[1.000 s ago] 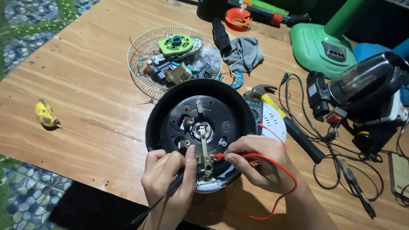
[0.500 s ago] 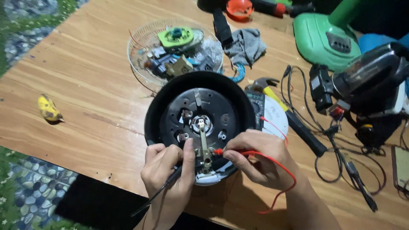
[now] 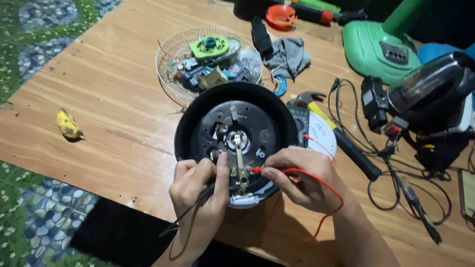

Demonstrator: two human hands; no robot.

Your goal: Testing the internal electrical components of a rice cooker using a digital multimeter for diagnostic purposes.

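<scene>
A round black appliance base [image 3: 188, 128] lies upturned on the wooden table [image 3: 114, 99], showing a grey metal plate and a central metal strip [image 3: 240, 165]. My left hand [image 3: 200, 190] grips a black test probe [image 3: 190, 210], with the thumb pressed beside the strip. My right hand [image 3: 302, 175] pinches a red test probe [image 3: 257, 170], and its tip touches the strip from the right. The red lead [image 3: 326, 185] loops over my right wrist. A multimeter [image 3: 301, 119] sits just behind the base, partly hidden.
A wire basket [image 3: 170, 57] of small parts stands behind the base. A yellow object [image 3: 68, 124] lies at left. A grey rag [image 3: 289, 55], a hammer [image 3: 341, 138], a green appliance [image 3: 381, 47], black cables [image 3: 396, 168] and a dark device [image 3: 435, 94] crowd the right side.
Both hands stay on the probes at the strip; the left thumb has shifted slightly closer to it. The view has drifted a little.
</scene>
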